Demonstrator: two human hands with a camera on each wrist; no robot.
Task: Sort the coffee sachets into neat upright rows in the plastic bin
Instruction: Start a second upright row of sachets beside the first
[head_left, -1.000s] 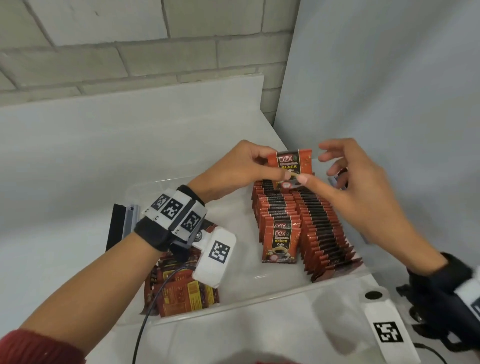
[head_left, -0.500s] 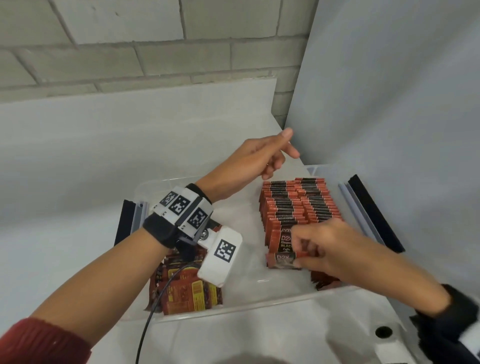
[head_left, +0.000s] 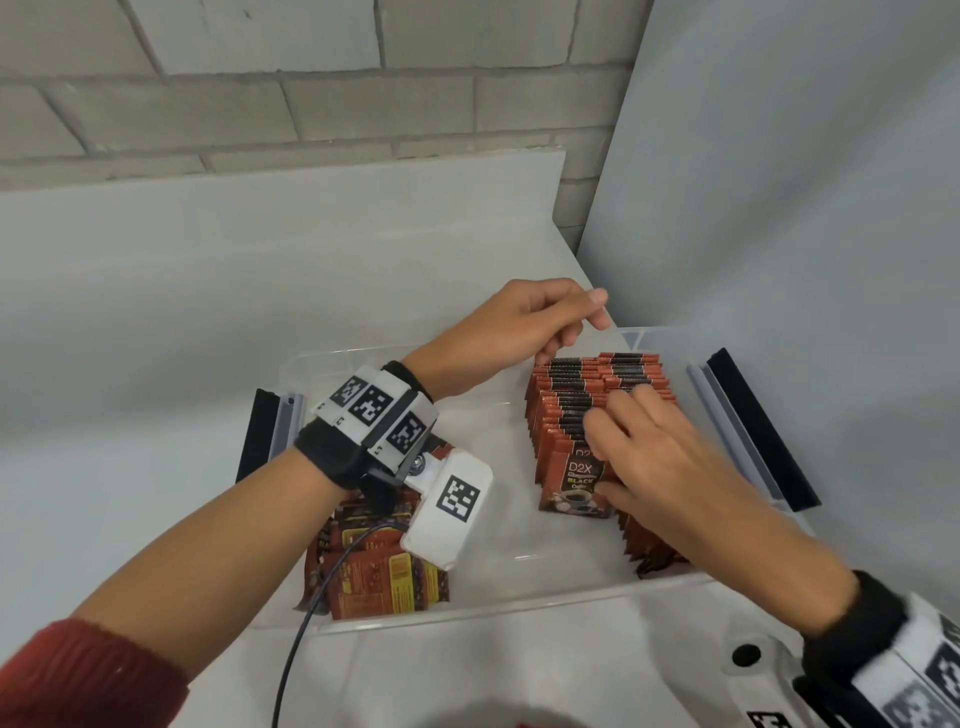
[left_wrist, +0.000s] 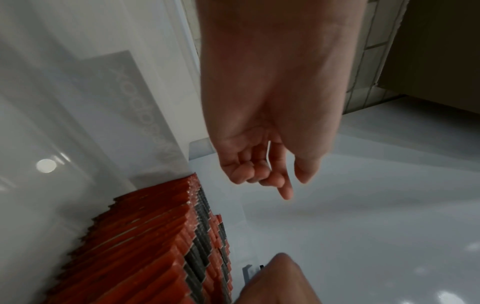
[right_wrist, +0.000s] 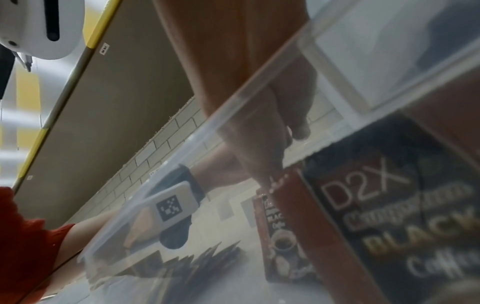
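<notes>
Right hand (head_left: 660, 462) lies flat over the near end of the two upright rows (head_left: 597, 395), fingers spread and straight, thumb beside the front sachet (head_left: 574, 480), pressing the pack back rather than gripping it. From the head view, the rows run away from the person along the right side of the plastic bin (head_left: 395, 621), so their long axis points to the far wall, where the left hand (head_left: 524, 330) hovers with loosely curled fingers holding nothing, just above the far end of the rows. A loose heap of sachets (head_left: 384, 571) lies flat in the near left corner of the bin, under the left wrist and well apart from the rows; in my judgement the left hand is the nearer one to fetch from it.

Left wrist view: the left hand's fingers (left_wrist: 259, 174) hang relaxed and empty above the bin floor, the rows' edges (left_wrist: 161, 236) just below and to one side, with the right hand (left_wrist: 278, 283) at the bottom edge.

Right wrist view: seen through the clear bin wall (right_wrist: 233, 98), the front sachet (right_wrist: 389, 205) stands upright and close, its label facing outward; how the right fingers lie here I cannot tell.
</notes>
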